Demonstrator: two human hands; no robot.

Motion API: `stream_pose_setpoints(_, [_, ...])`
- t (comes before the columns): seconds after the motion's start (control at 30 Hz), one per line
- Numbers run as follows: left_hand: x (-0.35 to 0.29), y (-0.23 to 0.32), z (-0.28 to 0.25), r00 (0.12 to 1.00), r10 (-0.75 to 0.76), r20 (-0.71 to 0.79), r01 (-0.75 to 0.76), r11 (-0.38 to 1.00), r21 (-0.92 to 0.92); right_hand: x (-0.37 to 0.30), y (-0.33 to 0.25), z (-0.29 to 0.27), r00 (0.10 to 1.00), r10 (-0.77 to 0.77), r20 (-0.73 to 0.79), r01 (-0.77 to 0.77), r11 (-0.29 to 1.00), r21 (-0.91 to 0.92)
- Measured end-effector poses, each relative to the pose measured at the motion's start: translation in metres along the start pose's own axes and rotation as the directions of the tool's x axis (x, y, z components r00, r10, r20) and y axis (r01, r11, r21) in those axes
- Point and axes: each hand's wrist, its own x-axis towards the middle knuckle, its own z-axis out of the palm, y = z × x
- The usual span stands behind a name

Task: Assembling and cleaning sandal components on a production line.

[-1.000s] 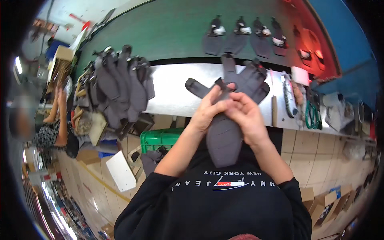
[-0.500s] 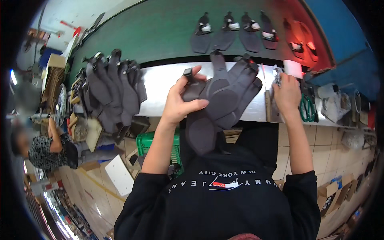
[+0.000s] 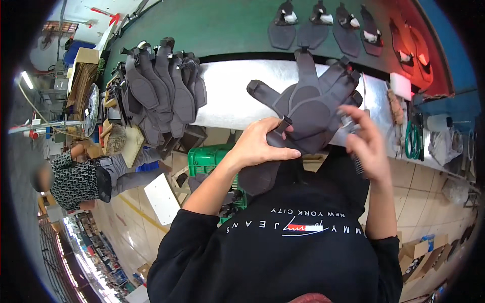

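Note:
My left hand [image 3: 258, 146] is closed on a dark grey sandal insole [image 3: 258, 178], thumb across it, close to my body beyond the bench's near edge. A small dark strap end stands up by the fingers. Beside it, a fanned stack of similar insoles [image 3: 309, 113] lies on the metal bench, their strapped ends pointing away from me. My right hand [image 3: 369, 146], partly blurred, is raised just right of the stack. It grips a small silver hand tool [image 3: 346, 122] with what looks like a coil spring; its exact kind is unclear.
Another heap of grey insoles [image 3: 161, 91] hangs over the bench at left. Behind, a green surface [image 3: 232, 30] carries a row of sandal soles [image 3: 313, 33] and an orange pair [image 3: 411, 48]. Green-handled scissors [image 3: 413, 141] lie at right. A green crate [image 3: 202, 160] stands below; another person [image 3: 76, 177] is at left.
My right hand has lifted the silver tool from the bench and brought it left and nearer, beside the stack. My left hand has drawn its insole toward me, apart from the stack.

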Motion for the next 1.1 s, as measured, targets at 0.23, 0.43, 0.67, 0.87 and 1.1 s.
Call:
stream_pose_setpoints(0.23, [-0.014,0.001,0.016,0.997,-0.072,0.018,0.069,0.992,0.103,-0.003,0.018,0.056,0.926,0.231,0.299,-0.278,0.952,0.127])
stream_pose_setpoints(0.43, [-0.018,0.008,0.022,0.999,-0.003,-0.038,0.012,0.975,0.224,-0.006,0.021,0.064,0.905,0.315,0.287,-0.366,0.919,0.145])
stream_pose_setpoints(0.67, [-0.019,0.008,0.023,0.999,-0.033,-0.018,0.036,0.977,0.21,-0.007,0.024,0.061,0.9,0.312,0.304,-0.373,0.912,0.17])
stream_pose_setpoints(0.87, [-0.019,0.007,0.025,0.997,-0.074,0.005,0.073,0.988,0.137,-0.008,0.028,0.061,0.899,0.321,0.299,-0.387,0.901,0.198])
stream_pose_setpoints(1.1, [-0.022,0.002,0.028,0.999,-0.03,-0.017,0.031,0.999,0.036,-0.011,0.029,0.062,0.901,0.297,0.317,-0.387,0.88,0.276])
